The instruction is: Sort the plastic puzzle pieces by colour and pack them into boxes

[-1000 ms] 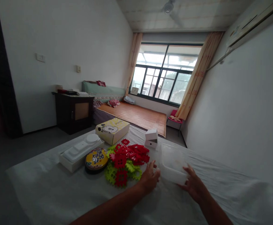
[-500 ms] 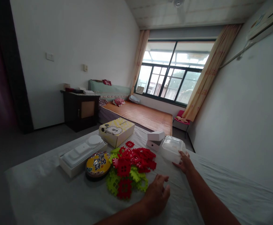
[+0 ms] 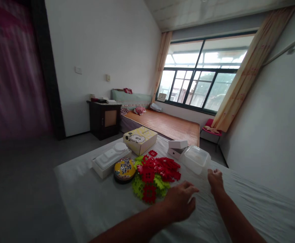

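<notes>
My left hand [image 3: 183,200] hovers over the near side of the bed sheet, empty, with thumb and fingers apart. Just beyond it lies a heap of red and green plastic interlocking pieces [image 3: 149,175], some with window-like cutouts. A clear plastic box [image 3: 196,159] rests on the sheet to the right of the heap. Close to the box's right corner is my right hand [image 3: 215,180], its fingers loosely bent and nothing visible in them. The hand looks apart from the box.
Left of the heap sit an oval yellow tin [image 3: 124,169] and a long white box [image 3: 110,160]. Behind are a yellow cartoon-printed box [image 3: 141,140] and a small white box [image 3: 177,148]. A matted bed [image 3: 165,123] and dark cabinet [image 3: 104,119] stand farther back.
My right hand has let go of the clear plastic box and drawn back to the right. My left hand stays near the heap. The view has turned left.
</notes>
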